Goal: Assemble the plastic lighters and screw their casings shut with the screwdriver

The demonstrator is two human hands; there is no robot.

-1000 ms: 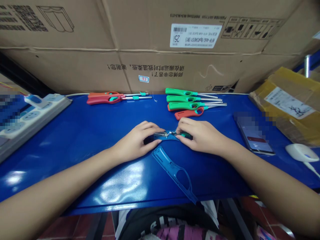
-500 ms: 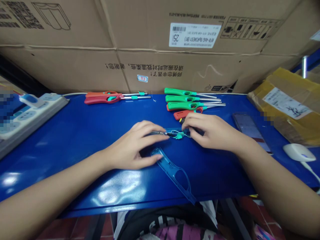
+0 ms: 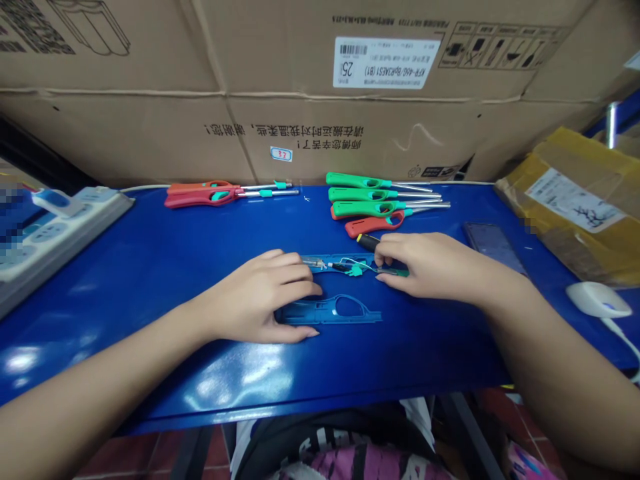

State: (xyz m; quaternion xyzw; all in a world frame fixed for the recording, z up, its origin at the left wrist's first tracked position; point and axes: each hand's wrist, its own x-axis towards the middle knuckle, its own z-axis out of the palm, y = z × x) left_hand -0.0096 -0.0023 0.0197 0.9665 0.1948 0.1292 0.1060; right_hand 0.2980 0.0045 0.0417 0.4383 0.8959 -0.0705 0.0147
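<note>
My left hand is curled over one end of a bare blue lighter shell half, thumb in front and fingers behind. Just behind it on the table lies a second blue lighter shell half with inner parts in it: a clear piece at its left end, a black piece, a thin pale wire and a teal trigger. At its right end, the fingertips of my right hand are pinched near the wire's end; what they grip is partly hidden. A black tool handle with a yellow end sticks out behind my right hand.
Green lighters and a red-orange lighter lie behind my right hand. Two red-orange lighters lie back left. A power strip is left; a phone, white device and taped box are right. Cardboard stands behind.
The bare shell half has turned from slanting to lying level, parallel to the other half, with my left hand now around its end. My right hand has shifted slightly right and its fingertips have come together.
</note>
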